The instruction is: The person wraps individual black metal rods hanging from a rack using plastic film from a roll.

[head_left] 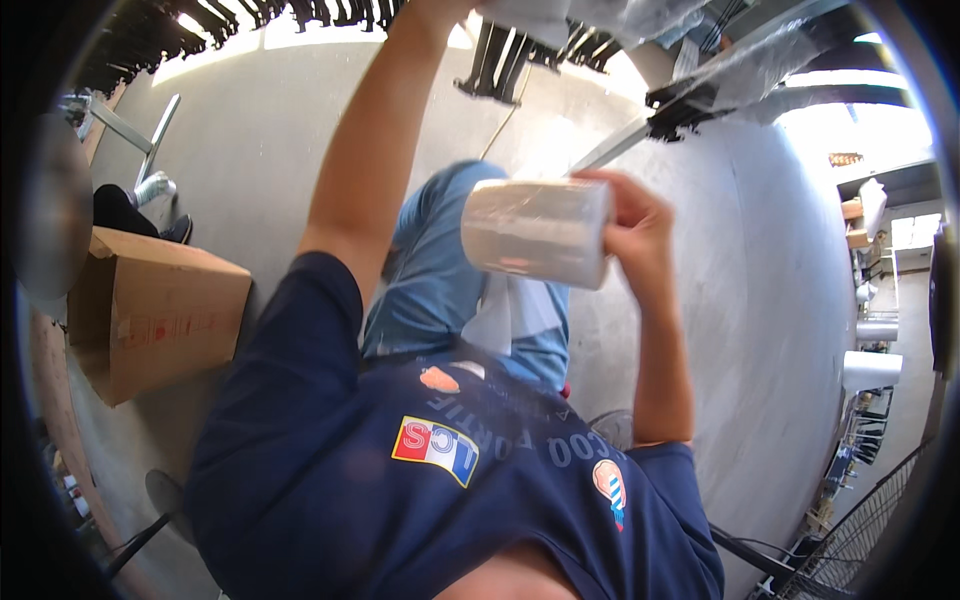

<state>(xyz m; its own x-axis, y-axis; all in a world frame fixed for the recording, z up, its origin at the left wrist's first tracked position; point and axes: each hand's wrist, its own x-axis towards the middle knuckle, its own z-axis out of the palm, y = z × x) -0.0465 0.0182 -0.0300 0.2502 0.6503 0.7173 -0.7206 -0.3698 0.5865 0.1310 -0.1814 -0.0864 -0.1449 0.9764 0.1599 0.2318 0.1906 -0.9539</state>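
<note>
My right hand grips one end of a wide roll of clear plastic film, its fingers at the end of the core. The roll lies nearly level in front of my body, above my blue-trousered legs. My left arm reaches far up and forward. Only part of my left hand shows at the top edge, and its fingers are cut off from view. Beside it at the top is loose clear plastic film, with black toothed parts hanging below.
An open cardboard box stands on the floor at left, near another person's shoe. A metal bar and film-wrapped black parts extend at upper right. A fan's wire guard is at lower right, with a white roll beyond.
</note>
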